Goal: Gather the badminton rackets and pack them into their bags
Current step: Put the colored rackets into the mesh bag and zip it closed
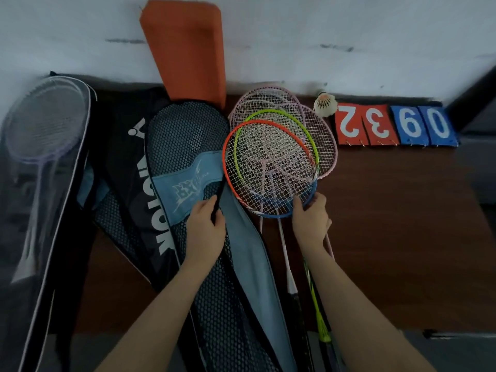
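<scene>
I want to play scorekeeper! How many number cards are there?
4, in a row at the table's far right: red 2, red 3, blue 9, blue 0. More could be stacked underneath.

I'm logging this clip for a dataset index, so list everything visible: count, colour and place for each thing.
loose rackets: at least four, orange-blue, lime and pink frames, heads stacked right of the bags
mesh racket bag: one, black mesh with light blue panel, centre
Victor bag: one, black with white lettering, under the mesh bag
clear-front bag: one, dark with a pale racket inside, far left
orange pad: one, leaning on the wall
shuttlecock: one, white, by the wall
score cards: four, two red, two blue, right
table: one, dark brown
left hand: pinches the mesh bag's edge
right hand: grips the orange-blue racket's frame
</scene>
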A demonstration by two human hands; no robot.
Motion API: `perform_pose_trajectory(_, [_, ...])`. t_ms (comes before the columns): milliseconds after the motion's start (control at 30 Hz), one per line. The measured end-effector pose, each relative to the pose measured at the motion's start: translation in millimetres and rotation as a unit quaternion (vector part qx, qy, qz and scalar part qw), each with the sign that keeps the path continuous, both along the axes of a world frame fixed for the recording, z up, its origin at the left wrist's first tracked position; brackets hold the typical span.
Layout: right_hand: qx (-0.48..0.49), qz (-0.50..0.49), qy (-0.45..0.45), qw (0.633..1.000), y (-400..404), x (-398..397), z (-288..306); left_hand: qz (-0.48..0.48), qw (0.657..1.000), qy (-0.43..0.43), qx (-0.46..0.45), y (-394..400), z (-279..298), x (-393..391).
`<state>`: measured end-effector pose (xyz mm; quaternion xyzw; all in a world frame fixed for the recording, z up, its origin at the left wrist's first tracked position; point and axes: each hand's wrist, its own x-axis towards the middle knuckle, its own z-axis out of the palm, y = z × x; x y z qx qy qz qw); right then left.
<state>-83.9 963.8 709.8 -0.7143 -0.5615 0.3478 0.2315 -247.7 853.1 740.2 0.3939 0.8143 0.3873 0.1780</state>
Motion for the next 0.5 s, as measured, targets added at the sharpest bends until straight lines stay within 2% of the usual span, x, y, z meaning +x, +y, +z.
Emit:
perform_pose_trajectory(67, [0.001, 0.041, 0.034, 0.999, -3.8, 6.9, -0.3, -0.005, 1.0, -0.001, -0.003, -0.2, 0.3, -1.7])
perform_pose_trajectory(233, [0.05, 0.175, -0.112, 0.977, -20.8, 35.4, -1.8, -0.019, 1.0, -0.004, -0.003, 0.2, 0.1, -3.6])
perform_pose_trajectory(500, [0.142, 0.181, -0.119, 0.966, -22.2, 26.5, 11.2, -0.03, 0.999, -0.017, 0.003, 0.8, -1.1, 0.5])
